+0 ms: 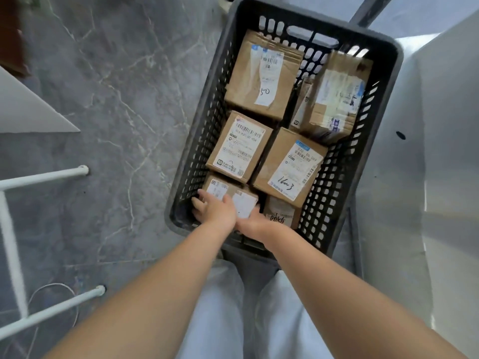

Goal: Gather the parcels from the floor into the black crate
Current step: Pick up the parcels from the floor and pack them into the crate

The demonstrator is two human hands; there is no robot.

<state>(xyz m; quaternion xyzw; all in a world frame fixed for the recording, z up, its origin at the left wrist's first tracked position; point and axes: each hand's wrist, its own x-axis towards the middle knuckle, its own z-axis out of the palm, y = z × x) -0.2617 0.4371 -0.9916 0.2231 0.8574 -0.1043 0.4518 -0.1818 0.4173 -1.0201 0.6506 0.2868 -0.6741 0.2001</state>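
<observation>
My left hand (pixel 212 207) spread over small parcel (pixel 234 196), right hand (pixel 255 222) probably cupping its side, seating it low in black crate (pixel 386 99) beside other boxes.

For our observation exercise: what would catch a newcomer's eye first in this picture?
The black crate standing on the grey marbled floor, packed with brown cardboard parcels bearing white labels. At its near end, the left hand and right hand reach in onto a small parcel. White tube legs stand at the left edge.
</observation>
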